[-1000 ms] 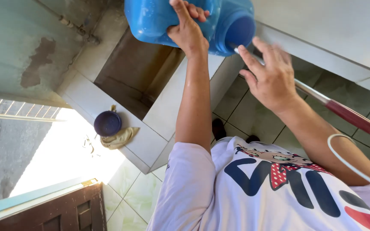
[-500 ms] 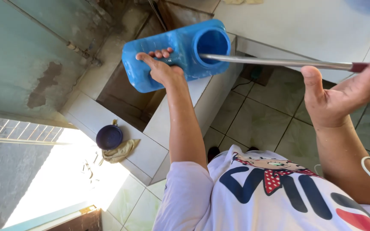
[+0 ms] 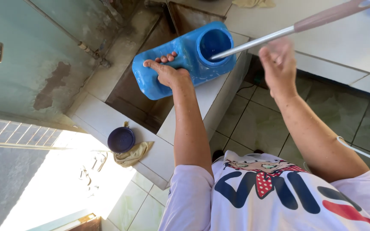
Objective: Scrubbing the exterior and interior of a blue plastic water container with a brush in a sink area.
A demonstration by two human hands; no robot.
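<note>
Left hand (image 3: 168,72) grips blue jug (image 3: 185,57), rod (image 3: 253,42) inside

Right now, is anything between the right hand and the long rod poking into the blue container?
Nothing visible. The right hand hangs just below the rod, open air between them; the left hand grips the blue container.

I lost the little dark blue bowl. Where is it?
The dark blue bowl sits low left in the head view, on the tiled ledge, touching a tan cloth.

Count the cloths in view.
2. One tan cloth lies on the tiled ledge beside the dark blue cup; another cloth sits at the top edge, cut off by the frame. More may be hidden.
</note>
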